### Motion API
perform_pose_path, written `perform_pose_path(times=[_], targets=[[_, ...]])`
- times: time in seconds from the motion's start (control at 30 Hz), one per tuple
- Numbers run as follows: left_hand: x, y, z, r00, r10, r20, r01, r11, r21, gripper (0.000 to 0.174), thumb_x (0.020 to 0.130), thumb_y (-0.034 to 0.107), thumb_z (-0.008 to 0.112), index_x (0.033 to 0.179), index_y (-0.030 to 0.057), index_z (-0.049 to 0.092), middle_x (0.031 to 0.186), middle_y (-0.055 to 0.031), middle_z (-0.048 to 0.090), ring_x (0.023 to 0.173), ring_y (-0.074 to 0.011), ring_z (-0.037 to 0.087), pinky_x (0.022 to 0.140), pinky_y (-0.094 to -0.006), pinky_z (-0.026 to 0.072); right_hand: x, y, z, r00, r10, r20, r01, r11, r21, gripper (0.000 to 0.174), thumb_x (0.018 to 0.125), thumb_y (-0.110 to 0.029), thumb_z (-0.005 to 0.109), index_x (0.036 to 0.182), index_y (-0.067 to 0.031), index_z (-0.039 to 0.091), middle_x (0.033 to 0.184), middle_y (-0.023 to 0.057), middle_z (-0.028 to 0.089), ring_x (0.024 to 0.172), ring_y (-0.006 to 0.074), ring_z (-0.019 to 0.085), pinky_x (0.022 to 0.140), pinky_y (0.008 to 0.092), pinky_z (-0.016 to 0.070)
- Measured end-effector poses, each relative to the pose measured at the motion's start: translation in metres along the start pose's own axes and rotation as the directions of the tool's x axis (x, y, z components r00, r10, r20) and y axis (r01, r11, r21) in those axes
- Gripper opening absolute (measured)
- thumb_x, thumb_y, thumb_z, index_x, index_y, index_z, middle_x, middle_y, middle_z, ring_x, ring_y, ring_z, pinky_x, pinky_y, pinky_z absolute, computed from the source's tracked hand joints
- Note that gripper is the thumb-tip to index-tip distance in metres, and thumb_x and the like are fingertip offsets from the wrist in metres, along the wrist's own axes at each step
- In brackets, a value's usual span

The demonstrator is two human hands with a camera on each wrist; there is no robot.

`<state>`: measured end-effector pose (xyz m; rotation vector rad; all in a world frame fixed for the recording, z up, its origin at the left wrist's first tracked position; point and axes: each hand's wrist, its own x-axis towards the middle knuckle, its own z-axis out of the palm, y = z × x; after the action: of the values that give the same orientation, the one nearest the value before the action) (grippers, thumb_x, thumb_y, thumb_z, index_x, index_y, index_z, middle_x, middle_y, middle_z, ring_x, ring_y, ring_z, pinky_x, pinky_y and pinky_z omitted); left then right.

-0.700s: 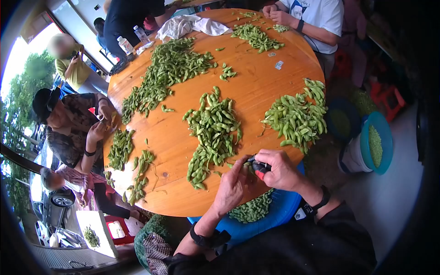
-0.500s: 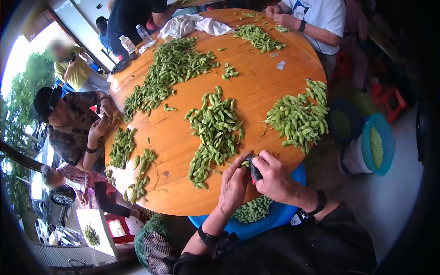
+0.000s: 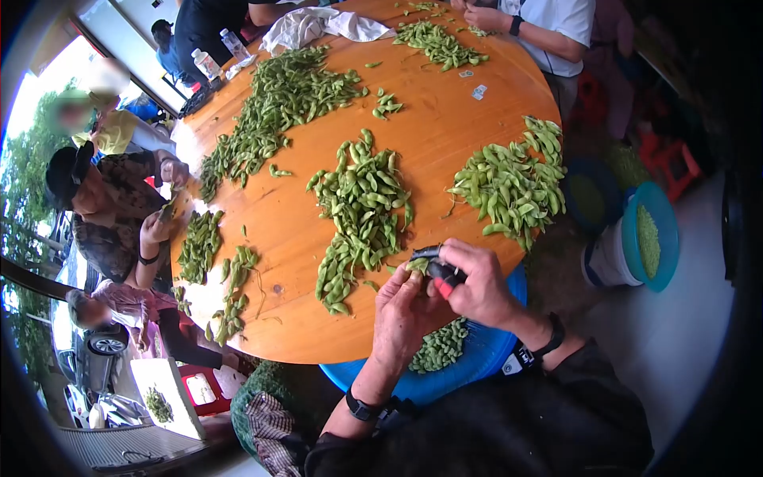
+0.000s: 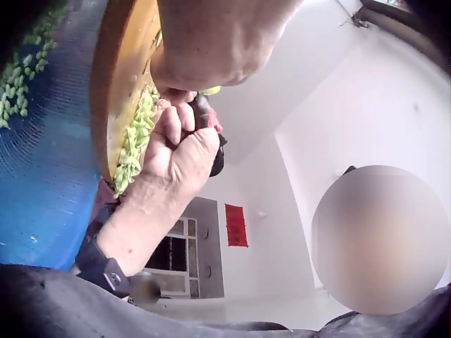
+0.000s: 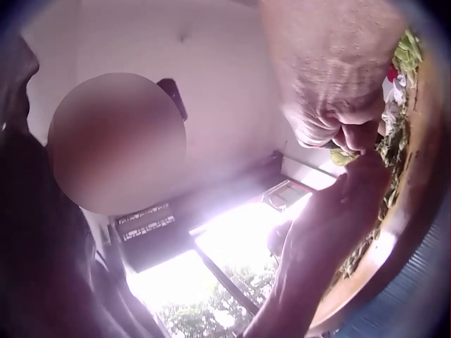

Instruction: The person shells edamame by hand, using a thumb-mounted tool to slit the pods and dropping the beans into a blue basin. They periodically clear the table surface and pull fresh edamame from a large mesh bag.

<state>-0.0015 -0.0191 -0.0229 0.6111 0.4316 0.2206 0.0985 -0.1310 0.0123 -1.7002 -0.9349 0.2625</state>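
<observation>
Over the table's near edge, the left hand (image 3: 400,316) pinches a green pod (image 3: 416,265) between thumb and fingers. The right hand (image 3: 479,285) grips a small black and red tool (image 3: 442,275), its dark end against the pod. In the left wrist view the right hand (image 4: 184,144) curls round the dark tool (image 4: 202,111). The right wrist view shows the pod (image 5: 343,156) between both hands. Below them a blue basin (image 3: 493,347) holds green beans (image 3: 439,347). A pile of pods (image 3: 362,208) lies just beyond the hands.
Other pod piles lie on the round wooden table (image 3: 433,171), one at the right (image 3: 509,189), a large one (image 3: 274,103) at the back left. A white cloth (image 3: 322,27) and bottles stand at the far edge. A teal basin (image 3: 650,238) is at the right; people sit around.
The hands have shifted slightly up and left in the head view. The tool has turned, its dark end now pointing left over the pod. The table appears shifted left and up.
</observation>
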Motion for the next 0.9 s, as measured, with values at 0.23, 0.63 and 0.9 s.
perform_pose_path(times=[0.23, 0.63, 0.9], targets=[[0.001, -0.009, -0.01, 0.999, 0.032, 0.031, -0.026, 0.983, -0.18, 0.021, 0.094, 0.003, 0.051, 0.114, -0.0019, 0.058, 0.095, -0.0036, 0.063, 0.087, -0.0103, 0.06, 0.081, -0.0232, 0.0512, -0.003, 0.002, 0.002, 0.988, -0.154, 0.013, 0.154, 0.984, -0.088, 0.03, 0.067, 0.002, 0.057, 0.096, -0.0001, 0.063, 0.076, 0.013, 0.055, 0.069, 0.032, 0.059, 0.061, 0.0376, 0.0474], [-0.03, 0.035, -0.02, 0.896, -0.166, 0.413, -0.23, 0.621, 0.75, 0.018, 0.088, -0.002, 0.057, 0.105, -0.0026, 0.065, 0.103, -0.01, 0.069, 0.093, -0.0209, 0.065, 0.082, -0.0298, 0.0507, -0.005, 0.016, -0.099, 0.975, 0.049, -0.218, -0.139, 0.897, -0.419, 0.02, 0.07, 0.005, 0.054, 0.089, 0.0036, 0.058, 0.074, 0.0153, 0.054, 0.066, 0.0285, 0.054, 0.06, 0.0372, 0.0425], [0.014, 0.048, -0.02, 0.723, 0.369, 0.583, -0.38, -0.493, 0.783, 0.023, 0.077, -0.004, 0.067, 0.098, 0.004, 0.068, 0.078, -0.0115, 0.058, 0.072, -0.0292, 0.061, 0.065, -0.0365, 0.0506, -0.005, 0.007, -0.089, 0.943, -0.074, -0.324, -0.119, 0.835, -0.537, 0.031, 0.069, 0.01, 0.052, 0.099, 0.0043, 0.058, 0.082, 0.0202, 0.055, 0.075, 0.0405, 0.055, 0.065, 0.0418, 0.0438]])
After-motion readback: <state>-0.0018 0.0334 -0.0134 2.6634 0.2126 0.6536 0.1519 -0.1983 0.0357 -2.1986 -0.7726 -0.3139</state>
